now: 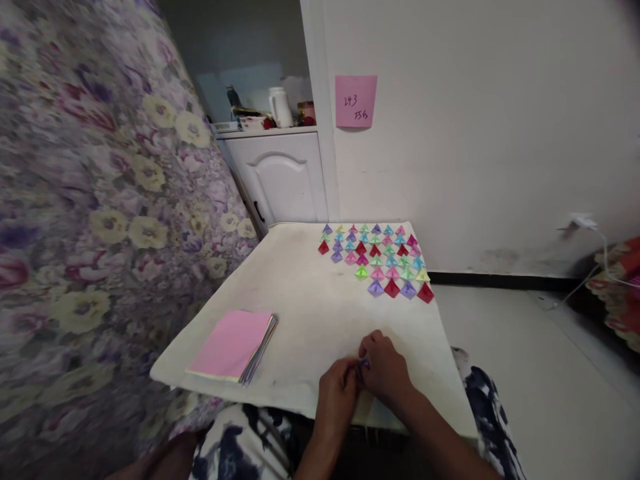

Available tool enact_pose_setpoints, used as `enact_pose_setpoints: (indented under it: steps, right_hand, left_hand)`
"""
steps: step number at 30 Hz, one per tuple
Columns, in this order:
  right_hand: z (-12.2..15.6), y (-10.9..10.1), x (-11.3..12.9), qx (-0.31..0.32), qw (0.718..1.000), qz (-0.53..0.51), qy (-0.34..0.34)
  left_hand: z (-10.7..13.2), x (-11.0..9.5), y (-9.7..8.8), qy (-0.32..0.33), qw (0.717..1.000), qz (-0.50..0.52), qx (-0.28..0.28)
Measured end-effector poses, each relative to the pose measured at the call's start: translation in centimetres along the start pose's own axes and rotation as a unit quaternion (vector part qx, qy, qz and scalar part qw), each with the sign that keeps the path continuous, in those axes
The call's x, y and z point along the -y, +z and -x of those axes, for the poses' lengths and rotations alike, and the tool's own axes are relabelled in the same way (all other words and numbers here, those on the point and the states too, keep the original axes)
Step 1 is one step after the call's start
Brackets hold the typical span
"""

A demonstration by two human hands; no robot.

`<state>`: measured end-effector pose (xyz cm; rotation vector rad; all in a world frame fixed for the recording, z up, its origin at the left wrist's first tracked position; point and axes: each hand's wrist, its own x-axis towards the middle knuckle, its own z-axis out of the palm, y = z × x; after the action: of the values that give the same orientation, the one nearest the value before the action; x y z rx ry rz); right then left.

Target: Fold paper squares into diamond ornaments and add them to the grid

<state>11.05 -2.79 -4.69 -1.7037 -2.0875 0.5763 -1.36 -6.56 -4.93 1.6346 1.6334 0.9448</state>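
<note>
My left hand (337, 393) and my right hand (384, 368) meet at the near edge of a white tabletop (310, 300). Their fingers are pinched together on a small purple folded paper piece (365, 364), mostly hidden between them. Rows of several small folded paper pieces (377, 260) in red, purple, pink, green and blue lie at the far right of the tabletop. A stack of square coloured paper sheets (234, 345), pink on top, lies at the near left.
A flowered fabric surface (90, 220) rises along the left. A white wall carries a pink sticky note (355, 101). A white cabinet (277, 177) with bottles stands behind. A wall plug and cable (583, 223) are at right.
</note>
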Motion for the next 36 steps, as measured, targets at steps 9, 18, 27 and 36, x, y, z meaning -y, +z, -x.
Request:
enact_pose_setpoints:
  steps: [9,18,27,36]
  right_hand:
    - [0.9,0.7,0.5,-0.043,0.999,-0.024,-0.002]
    - [2.4,0.3,-1.1,-0.085,0.989,-0.103,-0.056]
    - [3.5,0.4,-1.2,-0.129,0.982,-0.128,-0.053]
    - [3.2,1.2,-1.4,-0.134,0.981,-0.126,-0.062]
  left_hand:
    - [-0.2,-0.3,0.3,-0.004,1.0,-0.012,0.0]
    - [0.0,-0.5,0.3,-0.007,0.999,-0.037,-0.005]
    - [0.3,-1.2,0.3,0.002,0.997,-0.083,-0.009]
    - [-0.8,-1.3,1.4,-0.012,0.987,-0.161,-0.019]
